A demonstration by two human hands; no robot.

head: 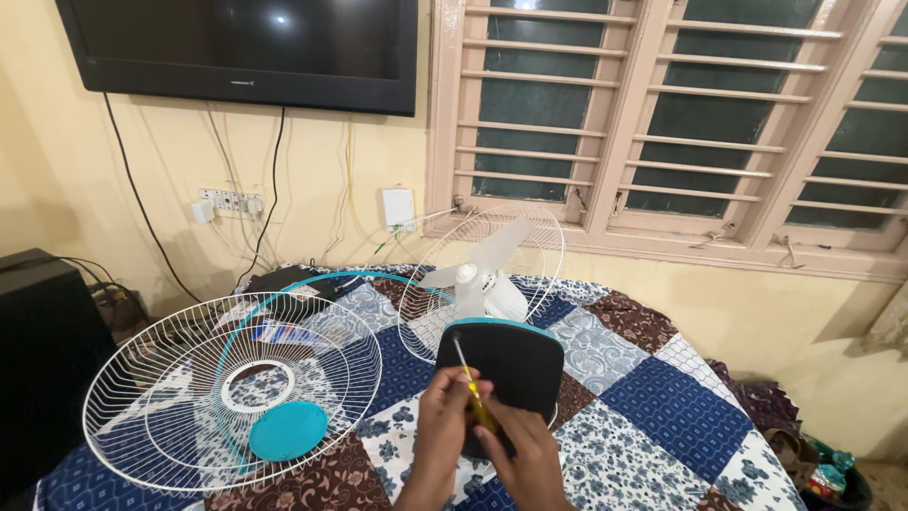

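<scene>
A table fan lies on a patchwork quilt (653, 407), its black base (506, 364) turned toward me and its white blades (482, 274) sitting inside the rear wire guard (539, 237). My left hand (445, 426) and my right hand (520, 454) meet over the lower part of the base. Together they grip a screwdriver (470, 383) with a yellow handle, its thin shaft tilted up and left with the tip at the base's upper left edge. The detached white front guard (227, 393) with a teal centre cap (288, 431) rests flat to the left.
A teal rim ring (312, 284) lies behind the front guard, beside a black box (293, 279). A dark cabinet (38, 360) stands at the left. A television hangs on the wall (246, 47) with cables below. Shuttered windows (662, 114) fill the right wall.
</scene>
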